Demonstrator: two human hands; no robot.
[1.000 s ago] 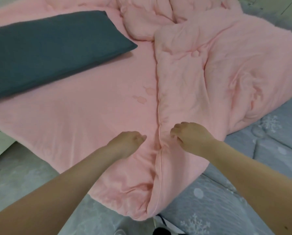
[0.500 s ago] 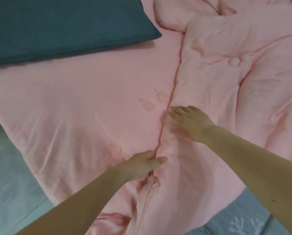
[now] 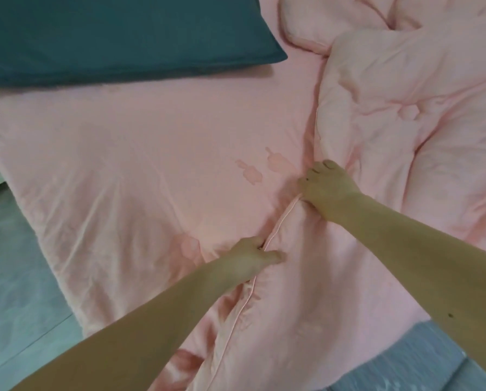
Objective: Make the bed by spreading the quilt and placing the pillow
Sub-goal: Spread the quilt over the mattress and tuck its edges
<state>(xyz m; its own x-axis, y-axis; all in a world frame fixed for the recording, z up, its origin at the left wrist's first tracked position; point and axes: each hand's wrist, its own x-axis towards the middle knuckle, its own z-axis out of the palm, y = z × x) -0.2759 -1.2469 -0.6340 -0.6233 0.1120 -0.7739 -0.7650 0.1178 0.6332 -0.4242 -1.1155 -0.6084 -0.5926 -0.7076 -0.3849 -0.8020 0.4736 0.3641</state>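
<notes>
Pink quilt (image 3: 391, 114) lies bunched right of the dark pillow (image 3: 109, 38); both hands, left hand (image 3: 250, 256) and right hand (image 3: 328, 186), pinch its piped edge, best drawn leftward evenly, keeping tension equal.

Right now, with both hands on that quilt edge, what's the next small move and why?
Probably draw the piped edge leftward over the flat pink part. Both the left hand and right hand appear closed on it, while the quilt lies bunched on the right, beside the dark pillow.
</notes>
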